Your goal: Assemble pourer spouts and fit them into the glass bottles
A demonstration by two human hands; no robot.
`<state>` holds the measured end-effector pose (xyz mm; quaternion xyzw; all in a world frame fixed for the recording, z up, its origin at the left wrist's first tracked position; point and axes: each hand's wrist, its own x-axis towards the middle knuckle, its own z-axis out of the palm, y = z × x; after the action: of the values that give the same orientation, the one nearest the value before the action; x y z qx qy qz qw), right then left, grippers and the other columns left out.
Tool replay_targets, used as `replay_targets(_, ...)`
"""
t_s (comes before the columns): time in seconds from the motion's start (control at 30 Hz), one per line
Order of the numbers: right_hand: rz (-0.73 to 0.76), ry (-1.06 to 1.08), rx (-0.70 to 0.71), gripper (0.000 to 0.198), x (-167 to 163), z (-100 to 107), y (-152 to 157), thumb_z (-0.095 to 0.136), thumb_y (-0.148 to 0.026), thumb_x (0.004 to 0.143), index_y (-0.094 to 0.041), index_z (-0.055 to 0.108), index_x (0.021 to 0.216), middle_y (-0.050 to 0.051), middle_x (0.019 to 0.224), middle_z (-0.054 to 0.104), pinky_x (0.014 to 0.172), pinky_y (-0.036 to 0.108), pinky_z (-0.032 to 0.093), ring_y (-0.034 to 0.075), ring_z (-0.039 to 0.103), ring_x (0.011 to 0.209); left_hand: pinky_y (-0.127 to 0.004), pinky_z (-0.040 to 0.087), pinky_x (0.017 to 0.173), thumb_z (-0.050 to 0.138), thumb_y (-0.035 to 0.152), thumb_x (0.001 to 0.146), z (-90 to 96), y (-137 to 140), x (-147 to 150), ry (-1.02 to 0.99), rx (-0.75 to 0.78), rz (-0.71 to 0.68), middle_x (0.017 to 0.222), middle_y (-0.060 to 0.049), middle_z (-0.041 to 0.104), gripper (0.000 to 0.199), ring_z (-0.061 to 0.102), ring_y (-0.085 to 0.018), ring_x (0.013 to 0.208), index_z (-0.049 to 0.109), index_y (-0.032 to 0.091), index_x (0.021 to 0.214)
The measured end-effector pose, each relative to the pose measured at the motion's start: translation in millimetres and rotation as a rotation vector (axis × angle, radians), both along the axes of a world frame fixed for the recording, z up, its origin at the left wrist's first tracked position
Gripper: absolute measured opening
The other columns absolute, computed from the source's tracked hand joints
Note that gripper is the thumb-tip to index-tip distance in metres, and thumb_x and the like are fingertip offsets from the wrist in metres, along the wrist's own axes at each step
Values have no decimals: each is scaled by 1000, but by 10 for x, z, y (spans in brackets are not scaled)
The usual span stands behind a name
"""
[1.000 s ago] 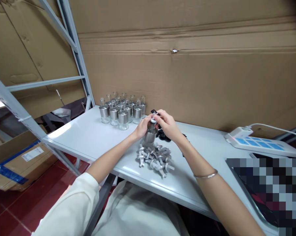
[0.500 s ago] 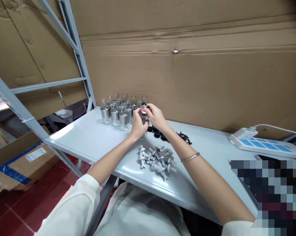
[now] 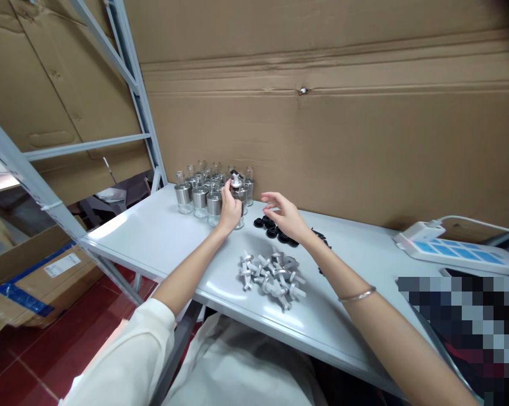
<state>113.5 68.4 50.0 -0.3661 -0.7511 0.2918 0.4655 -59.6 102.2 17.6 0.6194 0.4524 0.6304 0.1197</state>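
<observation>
I see the left hand [image 3: 230, 211] grasping one topped bottle [image 3: 239, 195]; the right hand [image 3: 284, 216] is released, near black rings [image 3: 271, 232]

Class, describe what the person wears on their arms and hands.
The left hand and right hand are bare, without gloves. A loose, plain off-white sleeve covers the upper left arm, ending around the elbow. A thin, silver-coloured bangle circles the right arm. No right sleeve shows in this view.
</observation>
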Motion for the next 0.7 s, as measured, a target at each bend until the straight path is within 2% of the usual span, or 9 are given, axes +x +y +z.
replay_targets(0.13, -17, 37, -29, 33, 158, -2, -95, 57, -29, 74, -21, 55, 106, 8, 101, 61, 75, 36, 51, 17, 59, 84, -40, 19, 118, 39, 4, 71, -1, 14, -34, 29, 5, 8, 139, -14, 37, 67, 32, -22, 136, 27, 15, 136)
replay_targets(0.23, -22, 50, -18, 30, 252, 17, -201, 56, -30, 75, -21, 56, 104, 8, 96, 63, 78, 38, 50, 18, 60, 85, -40, 19, 118, 38, 5, 72, 13, -30, -48, 85, 33, 42, 143, -16, 31, 67, 29, -23, 138, 26, 13, 138)
replay_targets(0.3, -45, 52, -20, 28, 319, 19, -282, 56, -30, 76, -20, 56, 103, 8, 93, 65, 81, 40, 49, 19, 60, 85, -41, 16, 119, 39, 7, 73, 32, -80, -50, 150, 76, 90, 147, -17, 24, 68, 20, -24, 142, 24, 12, 139)
replay_targets(0.4, -109, 62, -42, 26, 419, -3, -385, 55, -32, 78, -20, 56, 102, 8, 91, 66, 79, 41, 48, 19, 62, 81, -48, 7, 118, 51, 14, 72, 63, -156, -41, 263, 106, 232, 152, -17, 16, 74, 6, -27, 145, 22, 14, 141)
replay_targets(0.53, -176, 75, -40, 26, 513, -41, -442, 55, -34, 79, -20, 56, 101, 7, 90, 66, 75, 40, 48, 20, 62, 78, -61, -3, 112, 70, 30, 67, 81, -192, -29, 299, -11, 401, 155, -19, 6, 99, -5, -34, 144, 11, 17, 146)
replay_targets(0.6, -197, 70, -33, 26, 542, -51, -443, 55, -34, 79, -20, 55, 101, 8, 90, 66, 75, 40, 47, 20, 63, 78, -66, -1, 109, 75, 35, 64, 77, -182, -37, 286, -77, 427, 155, -19, -1, 109, -9, -37, 143, 4, 19, 146)
replay_targets(0.7, -228, 74, -30, 28, 583, -57, -432, 56, -34, 78, -20, 55, 102, 8, 90, 67, 74, 39, 48, 20, 62, 78, -70, 3, 106, 76, 37, 64, 72, -168, -55, 312, -128, 425, 155, -18, -7, 114, -11, -38, 143, -1, 22, 147)
